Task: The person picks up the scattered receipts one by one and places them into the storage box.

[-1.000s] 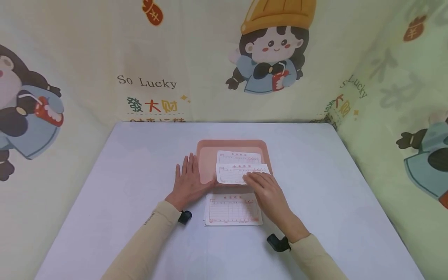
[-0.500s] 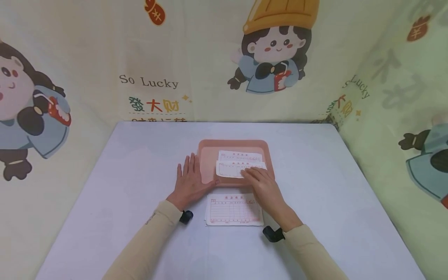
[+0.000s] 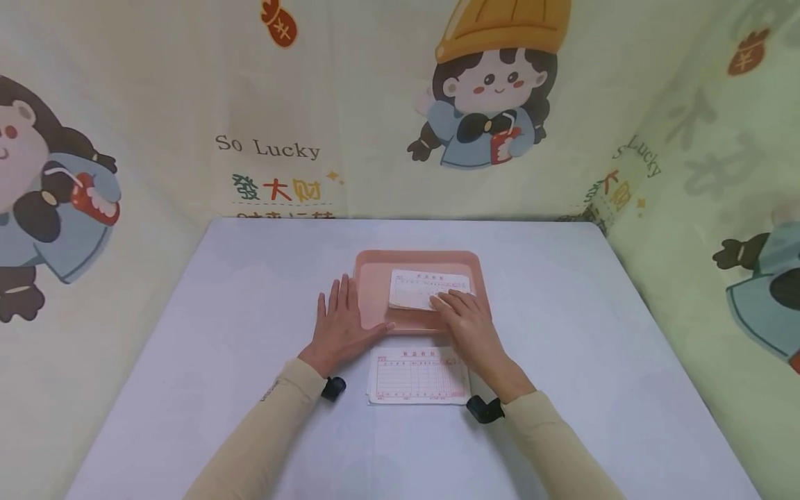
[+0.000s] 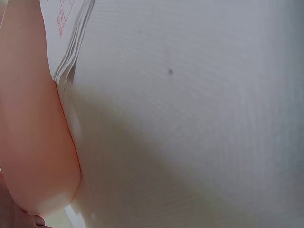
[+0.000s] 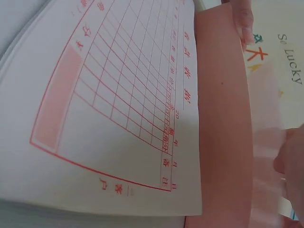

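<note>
In the head view a pink tray (image 3: pixel 375 292) lies mid-table. My left hand (image 3: pixel 340 325) is spread flat at the tray's left side, fingers straight, thumb on its front rim. With my right hand (image 3: pixel 471 333) I hold the lower right part of a white receipt pad (image 3: pixel 412 295) inside the tray; the fingertips are bent over it. How the thumb lies is hidden. In front of the tray lies a second receipt pad (image 3: pixel 419 375), printed in red, with more pads or sheets under it. The right wrist view shows this front pad (image 5: pixel 128 109) close up, beside the tray wall (image 5: pixel 223 95).
The white table (image 3: pixel 262 278) spreads around the tray on all sides. A cream curtain (image 3: pixel 375 139) printed with cartoon figures hangs behind the table and at both sides. Dark wrist cameras (image 3: pixel 485 410) sit below both wrists.
My right hand has moved slightly away from me, lowering the held receipt pad over the one lying in the tray; the two now nearly line up. The left hand stays in place.
</note>
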Demonstrator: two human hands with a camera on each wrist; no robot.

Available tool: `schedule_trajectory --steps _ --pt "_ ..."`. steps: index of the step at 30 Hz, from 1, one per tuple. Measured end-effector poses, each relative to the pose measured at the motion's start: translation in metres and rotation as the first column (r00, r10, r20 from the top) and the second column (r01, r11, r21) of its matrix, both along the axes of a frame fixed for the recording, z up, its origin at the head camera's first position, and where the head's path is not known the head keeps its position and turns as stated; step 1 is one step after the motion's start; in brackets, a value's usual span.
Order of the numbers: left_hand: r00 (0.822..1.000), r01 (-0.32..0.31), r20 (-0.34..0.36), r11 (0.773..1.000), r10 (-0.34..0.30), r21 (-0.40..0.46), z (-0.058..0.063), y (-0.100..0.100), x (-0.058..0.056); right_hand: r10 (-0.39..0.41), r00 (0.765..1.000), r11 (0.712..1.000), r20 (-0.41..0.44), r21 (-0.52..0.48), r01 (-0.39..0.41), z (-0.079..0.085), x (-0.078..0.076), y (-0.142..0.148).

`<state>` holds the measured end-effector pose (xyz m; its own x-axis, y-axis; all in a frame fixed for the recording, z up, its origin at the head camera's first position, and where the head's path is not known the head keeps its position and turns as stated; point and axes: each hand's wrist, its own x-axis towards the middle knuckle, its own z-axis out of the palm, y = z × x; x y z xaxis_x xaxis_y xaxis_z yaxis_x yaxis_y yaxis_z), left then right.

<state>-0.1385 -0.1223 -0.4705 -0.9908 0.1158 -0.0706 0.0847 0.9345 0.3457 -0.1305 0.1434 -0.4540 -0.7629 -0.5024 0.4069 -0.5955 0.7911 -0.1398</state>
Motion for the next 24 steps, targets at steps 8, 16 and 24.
schedule_trajectory --steps 8,16,24 --pt "1.0 -0.009 0.016 1.0 0.009 -0.009 -0.002 0.002 0.001 -0.034 0.995 0.998 0.09 -0.04 0.038 -0.005 0.004 0.003" --pt "1.0 -0.012 0.026 1.0 0.013 -0.012 -0.004 0.002 0.001 0.002 0.999 0.997 0.032 -0.074 0.0 -0.006 0.008 0.008" --pt "1.0 -0.011 0.017 1.0 0.011 -0.012 -0.005 0.003 0.0 0.027 0.999 0.993 -0.023 -0.114 -0.03 -0.003 0.021 0.009"
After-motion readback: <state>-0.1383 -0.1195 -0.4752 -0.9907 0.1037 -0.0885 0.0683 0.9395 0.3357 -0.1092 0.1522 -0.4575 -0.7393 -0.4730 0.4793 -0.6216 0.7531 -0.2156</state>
